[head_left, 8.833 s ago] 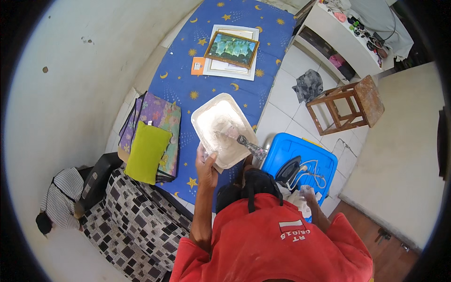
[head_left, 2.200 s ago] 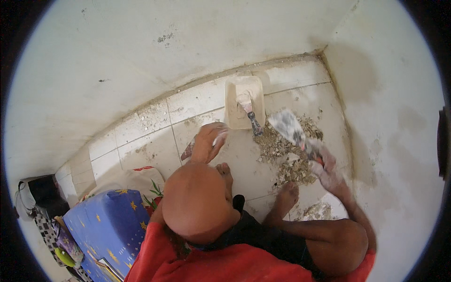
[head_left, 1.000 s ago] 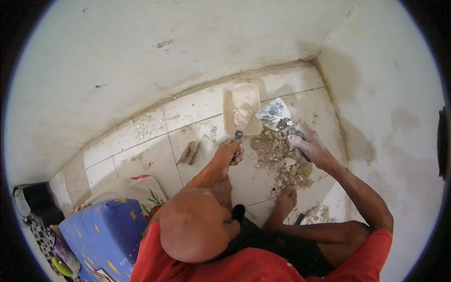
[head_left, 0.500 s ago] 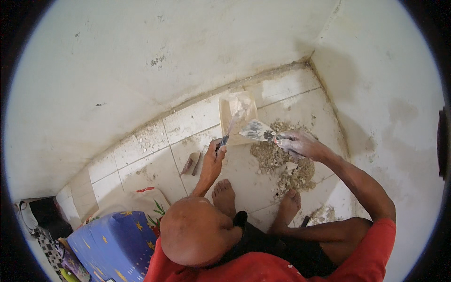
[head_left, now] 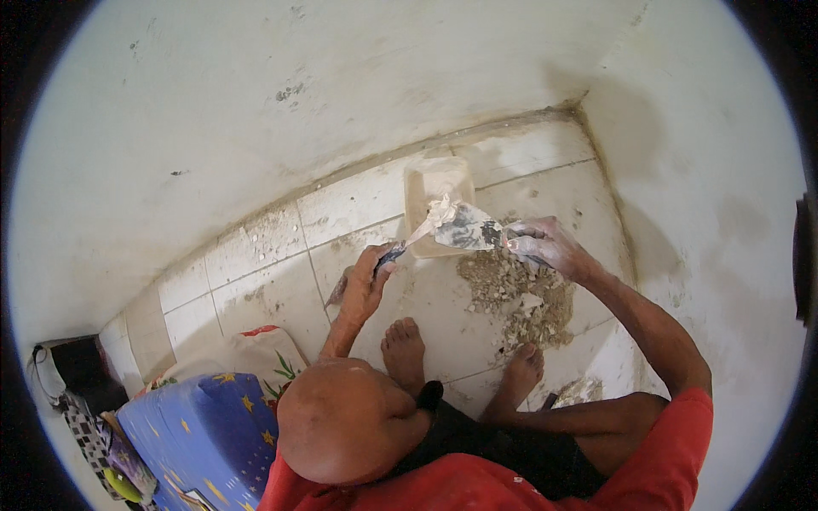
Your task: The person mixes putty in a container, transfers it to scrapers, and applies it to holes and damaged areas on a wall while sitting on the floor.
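Note:
My left hand [head_left: 365, 279] is closed around the dark handle of a narrow putty knife [head_left: 419, 232], its blade slanting up and right. In my closed right hand [head_left: 552, 245] is a wide putty knife [head_left: 464, 232] with a dark-smeared blade pointing left. The two blades meet over a shallow cream tray [head_left: 414, 192]. A lump of pale putty [head_left: 442, 209] sits where they meet; which blade carries most of it I cannot tell. More pale paste lies in the tray. White dust coats my right fingers.
Rubble and dust [head_left: 532, 311] are heaped on the tiled floor right of the tray, near my feet. A small scraper-like tool [head_left: 338, 288] lies left, partly behind my left hand. A blue star-patterned cushion [head_left: 200, 434] stands lower left. White walls meet in the far right corner.
The narrow knife has come up out of the tray with putty on it, and my left hand has shifted left. The blades, apart before, now meet.

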A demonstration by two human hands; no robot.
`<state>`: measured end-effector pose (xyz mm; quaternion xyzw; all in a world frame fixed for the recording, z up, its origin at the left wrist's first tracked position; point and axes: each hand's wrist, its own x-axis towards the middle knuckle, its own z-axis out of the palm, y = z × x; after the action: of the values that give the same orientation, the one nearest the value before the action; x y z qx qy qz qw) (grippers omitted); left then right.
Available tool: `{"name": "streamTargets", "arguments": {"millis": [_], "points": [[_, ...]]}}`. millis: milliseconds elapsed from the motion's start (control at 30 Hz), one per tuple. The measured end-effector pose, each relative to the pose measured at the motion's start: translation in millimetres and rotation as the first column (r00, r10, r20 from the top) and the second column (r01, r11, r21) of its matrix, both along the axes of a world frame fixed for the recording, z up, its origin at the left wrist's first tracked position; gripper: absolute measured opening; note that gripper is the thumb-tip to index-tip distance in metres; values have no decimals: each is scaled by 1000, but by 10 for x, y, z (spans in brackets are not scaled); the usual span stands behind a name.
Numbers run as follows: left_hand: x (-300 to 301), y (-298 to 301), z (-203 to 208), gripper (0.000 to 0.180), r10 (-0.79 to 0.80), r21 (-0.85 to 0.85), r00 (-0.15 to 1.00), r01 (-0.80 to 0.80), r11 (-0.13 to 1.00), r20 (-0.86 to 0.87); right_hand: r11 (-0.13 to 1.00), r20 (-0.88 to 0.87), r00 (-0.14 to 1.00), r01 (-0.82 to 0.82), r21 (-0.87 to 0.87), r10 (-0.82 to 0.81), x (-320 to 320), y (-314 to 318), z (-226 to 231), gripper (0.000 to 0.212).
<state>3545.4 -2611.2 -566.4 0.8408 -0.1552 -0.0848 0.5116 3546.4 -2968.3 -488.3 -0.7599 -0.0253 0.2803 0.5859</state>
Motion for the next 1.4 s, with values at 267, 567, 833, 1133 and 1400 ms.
{"name": "streamTargets", "arguments": {"millis": [267, 567, 833, 1133, 1400], "points": [[125, 119, 113, 30, -76, 162, 990, 56, 985, 118, 999, 79, 996, 47, 10, -47, -84, 2, -48, 25], [125, 152, 135, 33, -51, 118, 982, 29, 993, 182, 999, 103, 994, 50, -14, -48, -118, 7, 4, 28], [-7, 184, -112, 30, -93, 119, 993, 85, 989, 67, 974, 107, 973, 191, 121, -204, 89, -120, 36, 27], [130, 19, 238, 42, -95, -380, 860, -119, 917, -501, 999, 38, 999, -11, -32, 12, 190, -333, -72, 23], [169, -271, 364, 42, -298, -570, 768, -105, 815, -568, 994, 57, 998, -39, 102, 33, 264, -131, 12, 24]]}}
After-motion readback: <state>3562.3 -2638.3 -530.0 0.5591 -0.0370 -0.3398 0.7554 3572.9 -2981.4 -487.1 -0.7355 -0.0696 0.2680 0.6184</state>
